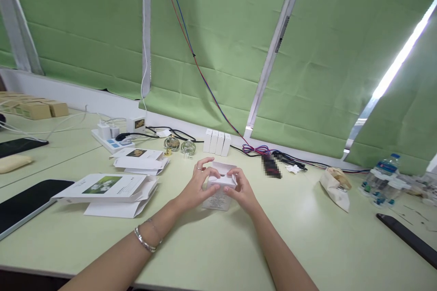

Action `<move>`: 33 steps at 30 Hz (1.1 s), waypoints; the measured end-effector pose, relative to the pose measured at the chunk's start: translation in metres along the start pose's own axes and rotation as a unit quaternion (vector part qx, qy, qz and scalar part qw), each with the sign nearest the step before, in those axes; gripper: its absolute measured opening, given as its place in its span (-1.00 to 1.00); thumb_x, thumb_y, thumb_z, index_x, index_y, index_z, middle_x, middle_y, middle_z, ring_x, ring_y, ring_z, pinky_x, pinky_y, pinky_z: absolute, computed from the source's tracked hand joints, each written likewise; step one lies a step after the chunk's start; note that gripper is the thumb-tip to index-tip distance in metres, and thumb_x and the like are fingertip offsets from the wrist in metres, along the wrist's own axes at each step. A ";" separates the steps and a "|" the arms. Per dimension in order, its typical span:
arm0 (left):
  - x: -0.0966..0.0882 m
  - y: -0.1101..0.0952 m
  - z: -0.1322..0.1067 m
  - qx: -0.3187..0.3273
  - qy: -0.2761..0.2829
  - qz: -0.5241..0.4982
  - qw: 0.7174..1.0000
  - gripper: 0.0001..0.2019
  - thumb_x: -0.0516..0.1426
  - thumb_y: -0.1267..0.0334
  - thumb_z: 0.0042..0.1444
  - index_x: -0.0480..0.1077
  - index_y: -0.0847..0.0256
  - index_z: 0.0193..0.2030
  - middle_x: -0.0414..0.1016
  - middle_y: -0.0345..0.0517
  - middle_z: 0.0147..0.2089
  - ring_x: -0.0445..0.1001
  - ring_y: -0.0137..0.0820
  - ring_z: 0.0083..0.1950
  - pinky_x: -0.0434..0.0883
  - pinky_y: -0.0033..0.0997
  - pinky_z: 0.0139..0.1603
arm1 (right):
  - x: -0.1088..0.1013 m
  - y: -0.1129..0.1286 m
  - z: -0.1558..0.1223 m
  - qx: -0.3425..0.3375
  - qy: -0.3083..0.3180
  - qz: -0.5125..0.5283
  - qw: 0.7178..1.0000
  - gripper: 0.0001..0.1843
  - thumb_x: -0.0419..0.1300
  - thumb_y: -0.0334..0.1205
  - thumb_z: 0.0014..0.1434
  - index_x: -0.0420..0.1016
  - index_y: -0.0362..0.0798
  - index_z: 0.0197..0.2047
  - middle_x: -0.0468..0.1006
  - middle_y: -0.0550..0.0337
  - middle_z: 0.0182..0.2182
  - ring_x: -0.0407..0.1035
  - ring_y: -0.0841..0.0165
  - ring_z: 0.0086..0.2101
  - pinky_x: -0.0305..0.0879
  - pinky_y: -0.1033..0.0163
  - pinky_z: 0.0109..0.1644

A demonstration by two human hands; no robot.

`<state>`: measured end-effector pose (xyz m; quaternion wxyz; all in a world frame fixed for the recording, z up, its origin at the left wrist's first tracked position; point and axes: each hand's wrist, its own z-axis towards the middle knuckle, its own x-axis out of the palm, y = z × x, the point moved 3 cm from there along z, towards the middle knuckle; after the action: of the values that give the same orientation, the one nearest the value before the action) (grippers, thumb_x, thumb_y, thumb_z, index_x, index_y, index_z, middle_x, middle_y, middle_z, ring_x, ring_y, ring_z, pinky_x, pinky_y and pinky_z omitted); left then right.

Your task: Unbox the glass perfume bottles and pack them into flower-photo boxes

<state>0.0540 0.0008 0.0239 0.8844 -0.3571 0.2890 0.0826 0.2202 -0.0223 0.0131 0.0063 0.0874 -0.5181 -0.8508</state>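
A small white carton (218,193) stands upright on the pale green table (218,245), its top flaps open. My left hand (196,186) grips its left side, fingers curled on the top edge, a ring on one finger and a bracelet on the wrist. My right hand (241,187) holds the right side, fingertips pinching a top flap. Behind the carton stand two round glass bottles (180,145) and a row of several small white boxes (216,142).
Flat unfolded cartons (109,188) lie left, more cartons (139,160) behind them. A power strip with chargers (111,138), cables, a tablet (23,202), a phone (17,145), tan boxes (34,108), a crumpled bag (336,184), water bottles (384,179) and a black bar (408,238) ring the area.
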 end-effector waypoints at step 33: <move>-0.010 -0.010 -0.003 0.280 -0.102 0.152 0.942 -0.84 0.03 0.48 0.11 0.32 0.13 -0.27 0.46 -0.13 -0.24 0.38 -0.32 -0.11 0.31 -0.17 -0.01 | 0.013 -0.007 -0.013 -0.174 -0.218 -0.300 0.912 -0.86 0.02 -0.30 0.15 0.38 0.00 -0.23 0.17 0.01 -0.05 0.16 0.18 0.03 0.25 -0.01 0.01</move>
<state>0.0476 -0.0081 0.0333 0.9503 -0.0367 0.2595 0.1681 0.2098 -0.0317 -0.0004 -0.3475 0.0484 -0.2995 -0.8872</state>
